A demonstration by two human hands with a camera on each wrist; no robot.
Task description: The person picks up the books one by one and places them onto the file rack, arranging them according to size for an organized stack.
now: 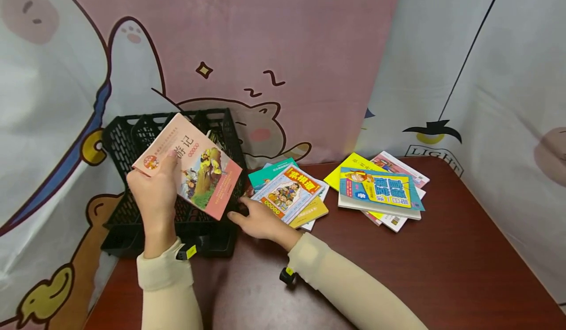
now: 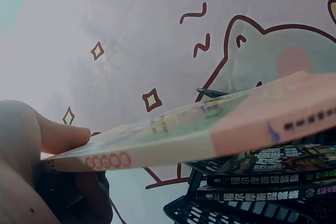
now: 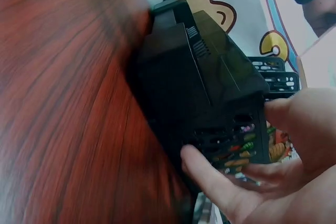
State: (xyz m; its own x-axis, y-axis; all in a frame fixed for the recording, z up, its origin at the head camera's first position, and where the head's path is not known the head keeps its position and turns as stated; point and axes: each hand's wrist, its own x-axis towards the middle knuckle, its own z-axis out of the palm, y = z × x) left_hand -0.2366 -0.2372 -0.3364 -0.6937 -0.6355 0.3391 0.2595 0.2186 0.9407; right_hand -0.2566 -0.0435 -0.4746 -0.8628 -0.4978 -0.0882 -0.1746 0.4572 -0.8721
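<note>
My left hand (image 1: 155, 192) holds a pink paperback book (image 1: 216, 173) by its left edge, thumb on the illustrated cover and fingers beneath. The book is tilted in front of a black perforated file rack (image 1: 119, 143), hiding much of its compartments. In the left wrist view, the book's pale spine (image 2: 173, 153) faces the camera. My right hand (image 1: 258, 222) is at the lower right side of the rack. In the right wrist view, its extended fingers (image 3: 215, 179) touch the rack's perforated side wall (image 3: 231, 129), with the thumb near the edge.
Dark-covered books (image 2: 257, 179) lie in the rack. Right of it is a pile topped by a blue-bordered book (image 1: 287, 192). Another pile, topped by a blue and yellow book (image 1: 380, 187), lies farther right on the brown table (image 1: 464, 251). A printed cloth (image 1: 309, 50) hangs behind.
</note>
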